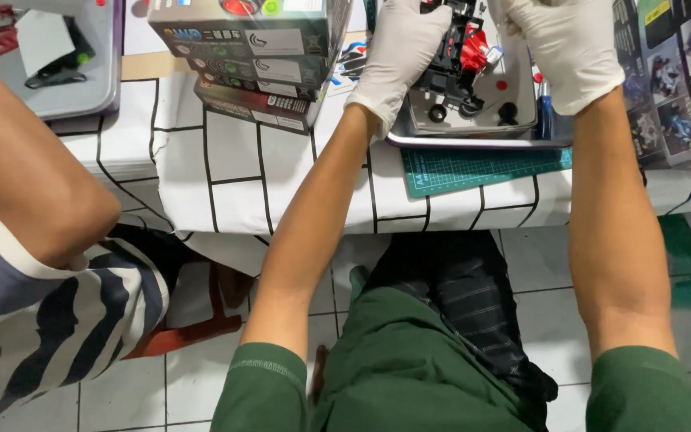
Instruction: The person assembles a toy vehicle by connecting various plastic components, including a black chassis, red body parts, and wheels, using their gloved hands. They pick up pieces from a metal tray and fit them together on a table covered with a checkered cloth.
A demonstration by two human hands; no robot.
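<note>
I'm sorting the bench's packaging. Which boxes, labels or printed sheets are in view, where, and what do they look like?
Stacked boxes: top centre-left on the table, flat rectangles, dark with grey sides, white labels and red and green dots.
Printed sheet: right edge, dark, panels with pictures of model cars.
Cutting mat: under the tray, teal with a grid.
No screens visible.

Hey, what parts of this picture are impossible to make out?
Head view only:
- Fingertips of the left hand and right hand: cut off by the top edge.
- The black and red model: top cut off, sides covered by both gloves.
- Small black parts in the tray: too small to identify.
</note>
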